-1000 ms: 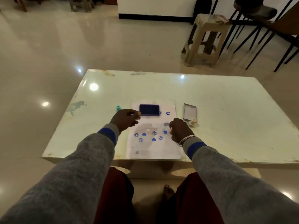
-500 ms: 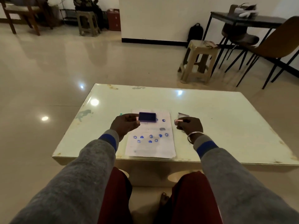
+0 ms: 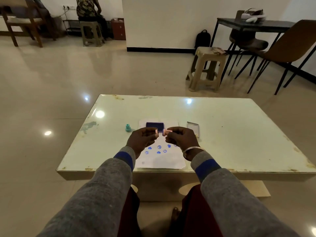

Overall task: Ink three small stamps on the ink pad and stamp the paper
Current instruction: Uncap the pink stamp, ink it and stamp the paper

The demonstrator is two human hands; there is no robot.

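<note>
You have both hands raised above the white sheet of paper point(image 3: 160, 159), fingertips nearly meeting. Your right hand point(image 3: 182, 139) is pinched on a small pink plastic stamp point(image 3: 167, 131), and your left hand point(image 3: 142, 139) is pinched on a pink piece point(image 3: 156, 131) — perhaps its cap, pulled off to bare the face. The dark blue rectangular ink pad point(image 3: 154, 125) sits open just behind, within easy reach. The small teal stamp point(image 3: 128, 128) stands on the pale glass-topped table point(image 3: 230, 134), left of the paper — probably parked clear of the blue prints point(image 3: 159, 147).

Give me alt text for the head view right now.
Both hands, left hand and right hand, hold small pink pieces together above the blue-stamped paper on a pale table. An open ink pad lies behind them, a teal stamp to its left.
</note>
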